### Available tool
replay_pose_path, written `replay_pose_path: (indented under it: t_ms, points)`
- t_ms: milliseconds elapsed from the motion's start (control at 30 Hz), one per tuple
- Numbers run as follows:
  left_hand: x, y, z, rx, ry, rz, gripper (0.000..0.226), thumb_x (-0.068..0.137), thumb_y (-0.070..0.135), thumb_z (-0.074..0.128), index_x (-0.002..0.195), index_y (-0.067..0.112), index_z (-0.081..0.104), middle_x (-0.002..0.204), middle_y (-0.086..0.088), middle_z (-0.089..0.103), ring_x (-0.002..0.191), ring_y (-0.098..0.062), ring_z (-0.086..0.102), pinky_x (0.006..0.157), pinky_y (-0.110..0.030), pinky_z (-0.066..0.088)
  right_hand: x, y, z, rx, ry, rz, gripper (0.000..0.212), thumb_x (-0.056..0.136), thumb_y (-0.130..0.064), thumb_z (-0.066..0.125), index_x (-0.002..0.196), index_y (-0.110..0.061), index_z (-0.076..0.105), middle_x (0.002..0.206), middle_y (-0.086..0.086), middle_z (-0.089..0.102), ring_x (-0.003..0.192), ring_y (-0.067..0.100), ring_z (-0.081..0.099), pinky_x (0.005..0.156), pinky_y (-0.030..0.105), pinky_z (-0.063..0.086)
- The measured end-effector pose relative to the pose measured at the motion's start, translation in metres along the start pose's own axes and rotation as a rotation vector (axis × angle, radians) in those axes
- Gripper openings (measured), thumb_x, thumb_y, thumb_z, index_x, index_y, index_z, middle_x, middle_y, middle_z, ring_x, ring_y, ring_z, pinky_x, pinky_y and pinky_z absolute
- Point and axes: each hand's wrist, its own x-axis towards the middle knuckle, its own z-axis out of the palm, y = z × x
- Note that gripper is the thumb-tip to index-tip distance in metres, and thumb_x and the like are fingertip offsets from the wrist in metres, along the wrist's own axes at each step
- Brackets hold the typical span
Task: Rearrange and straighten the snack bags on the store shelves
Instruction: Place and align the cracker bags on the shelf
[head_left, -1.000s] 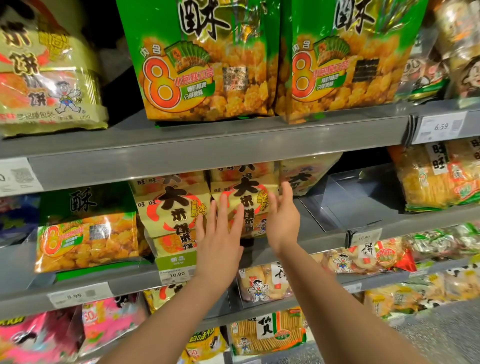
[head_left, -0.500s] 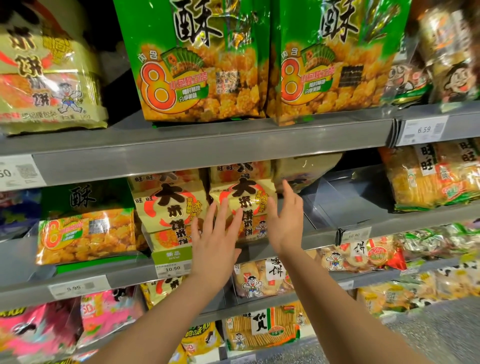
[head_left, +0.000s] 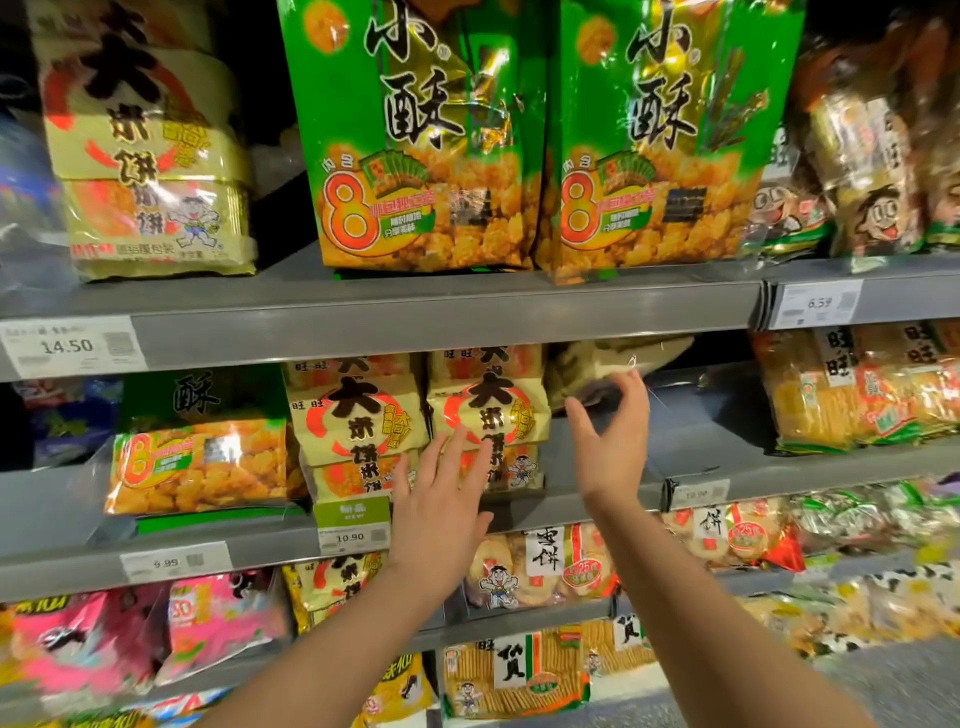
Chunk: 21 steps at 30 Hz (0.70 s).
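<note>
Two pale yellow rice-cracker bags stand side by side on the middle shelf, the left one (head_left: 358, 431) and the right one (head_left: 488, 410). My left hand (head_left: 441, 504) is open, fingers spread, its fingertips over the lower front of the right bag. A third yellow bag (head_left: 608, 364) lies tilted on its side deeper in the shelf to the right. My right hand (head_left: 613, 441) is open with curled fingers, its fingertips at the lower edge of that tilted bag. I cannot tell whether it touches.
Two tall green bags (head_left: 426, 135) stand on the upper shelf (head_left: 415, 306). A small green bag (head_left: 197, 457) sits left of the yellow ones. Bare grey shelf (head_left: 717, 436) with a clear divider lies right of my right hand, then orange bags (head_left: 852, 395). Price tags line the shelf edges.
The view has shifted upward and closer. My right hand has reached further back and right, up to the tilted bag. My left hand stays at the front of the right yellow bag.
</note>
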Motion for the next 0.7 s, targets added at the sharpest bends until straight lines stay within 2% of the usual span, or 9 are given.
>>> replay_pose_path:
  t_ms: [67, 133, 233, 267, 333, 433, 533, 600, 700]
  points:
    - [-0.001, -0.003, 0.001, -0.015, 0.021, -0.014, 0.077, 0.079, 0.042, 0.067, 0.144, 0.026, 0.029, 0.152, -0.008, 0.028, 0.139, -0.027, 0.027, 0.107, -0.051, 0.025, 0.02, -0.005, 0.002, -0.127, -0.07, -0.063, 0.033, 0.087, -0.023, 0.06, 0.115, -0.008, 0.051, 0.127, 0.006, 0.049, 0.121, 0.023, 0.044, 0.106, 0.042, 0.036]
    - [0.001, -0.005, 0.003, -0.025, 0.016, 0.001, 0.074, 0.084, 0.041, 0.061, 0.146, 0.026, 0.023, 0.154, -0.006, 0.021, 0.142, -0.026, 0.02, 0.11, -0.05, 0.02, 0.038, -0.012, 0.009, -0.268, -0.152, -0.057, 0.017, 0.087, -0.018, 0.057, 0.089, -0.002, 0.053, 0.099, 0.012, 0.051, 0.098, 0.026, 0.045, 0.088, 0.041, 0.04]
    - [0.008, -0.007, 0.003, -0.03, 0.007, -0.004, 0.075, 0.077, 0.041, 0.069, 0.142, 0.024, 0.034, 0.149, -0.008, 0.034, 0.136, -0.027, 0.033, 0.106, -0.051, 0.03, 0.05, -0.021, 0.019, -0.261, -0.24, 0.007, 0.029, 0.08, -0.001, 0.051, 0.055, -0.002, 0.039, 0.06, 0.011, 0.043, 0.069, 0.026, 0.038, 0.06, 0.037, 0.031]
    - [0.01, -0.008, 0.003, -0.035, 0.009, -0.004, 0.077, 0.072, 0.041, 0.074, 0.138, 0.023, 0.041, 0.145, -0.008, 0.041, 0.132, -0.027, 0.041, 0.102, -0.051, 0.035, 0.05, -0.023, 0.021, -0.229, -0.225, 0.008, 0.029, 0.079, 0.005, 0.049, 0.055, -0.004, 0.036, 0.06, 0.01, 0.042, 0.067, 0.026, 0.038, 0.059, 0.038, 0.031]
    - [0.011, -0.007, 0.005, -0.034, 0.018, 0.003, 0.075, 0.075, 0.041, 0.071, 0.14, 0.024, 0.038, 0.146, -0.008, 0.039, 0.134, -0.027, 0.038, 0.104, -0.05, 0.032, 0.046, -0.023, 0.022, -0.18, -0.12, -0.025, 0.012, 0.079, 0.01, 0.047, 0.077, -0.001, 0.045, 0.085, 0.01, 0.044, 0.074, 0.026, 0.043, 0.067, 0.035, 0.039]
    - [0.013, -0.007, 0.009, -0.048, 0.049, 0.017, 0.07, 0.085, 0.039, 0.06, 0.145, 0.025, 0.028, 0.152, -0.006, 0.028, 0.14, -0.026, 0.026, 0.11, -0.048, 0.022, 0.046, -0.006, 0.025, -0.1, 0.095, 0.043, 0.027, 0.084, 0.004, 0.051, 0.11, 0.004, 0.044, 0.104, 0.006, 0.034, 0.095, 0.026, 0.045, 0.089, 0.034, 0.039]
    - [0.013, -0.004, 0.012, -0.053, 0.018, 0.038, 0.075, 0.07, 0.04, 0.075, 0.136, 0.022, 0.044, 0.14, -0.007, 0.047, 0.127, -0.027, 0.047, 0.097, -0.049, 0.042, 0.054, 0.015, 0.023, 0.222, 0.256, 0.251, 0.032, 0.083, 0.003, 0.056, 0.113, -0.002, 0.047, 0.112, 0.01, 0.051, 0.098, 0.023, 0.055, 0.08, 0.024, 0.041]
    - [0.013, 0.0, 0.016, -0.07, 0.066, 0.061, 0.077, 0.059, 0.04, 0.082, 0.127, 0.02, 0.053, 0.127, -0.006, 0.058, 0.113, -0.025, 0.059, 0.083, -0.045, 0.052, 0.056, 0.031, 0.02, 0.317, 0.18, 0.313, 0.033, 0.084, 0.005, 0.056, 0.113, -0.008, 0.047, 0.109, 0.009, 0.056, 0.095, 0.018, 0.056, 0.075, 0.019, 0.045]
    - [0.013, 0.012, 0.024, -0.074, 0.144, 0.152, 0.074, 0.058, 0.041, 0.082, 0.123, 0.02, 0.054, 0.119, -0.002, 0.063, 0.101, -0.021, 0.064, 0.075, -0.035, 0.055, 0.057, 0.058, 0.023, 0.312, -0.037, 0.313, 0.04, 0.087, -0.011, 0.06, 0.123, -0.015, 0.045, 0.115, 0.003, 0.058, 0.103, 0.017, 0.055, 0.098, 0.029, 0.042]
